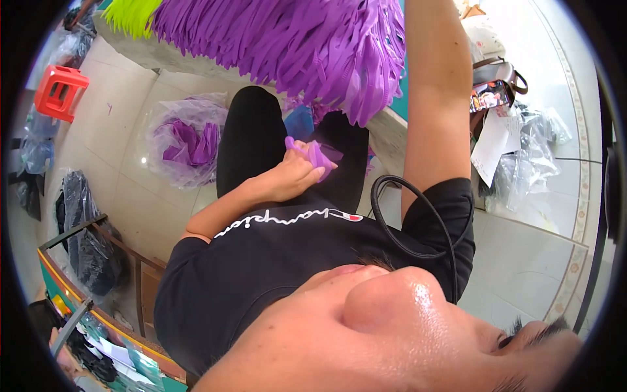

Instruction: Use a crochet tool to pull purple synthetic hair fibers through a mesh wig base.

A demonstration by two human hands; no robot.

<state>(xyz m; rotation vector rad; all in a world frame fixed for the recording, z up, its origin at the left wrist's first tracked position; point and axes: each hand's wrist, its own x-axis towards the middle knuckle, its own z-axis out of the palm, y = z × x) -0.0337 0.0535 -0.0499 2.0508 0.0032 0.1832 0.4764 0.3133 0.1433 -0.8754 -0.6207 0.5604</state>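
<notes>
My left hand (295, 175) is closed around a bunched, loop-shaped piece of thin purple fabric (317, 157), held above my lap between my black-clad thighs. The fabric sticks out past the fingers on both sides. Just beyond it, a thick heap of purple fabric strips (274, 46) hangs over the edge of a work table (189, 64). My right arm (437, 98) stretches up past the right end of the heap. The right hand lies beyond the upper edge of the view, so what it touches is hidden.
Lime green strips (127, 14) lie left of the purple heap. On the floor, a clear plastic bag (176, 147) holds purple pieces; a red stool (62, 93) stands farther left. To the right are a phone (490, 98), papers (490, 147) and crumpled plastic (529, 173). A black cable (392, 232) loops by my right shoulder.
</notes>
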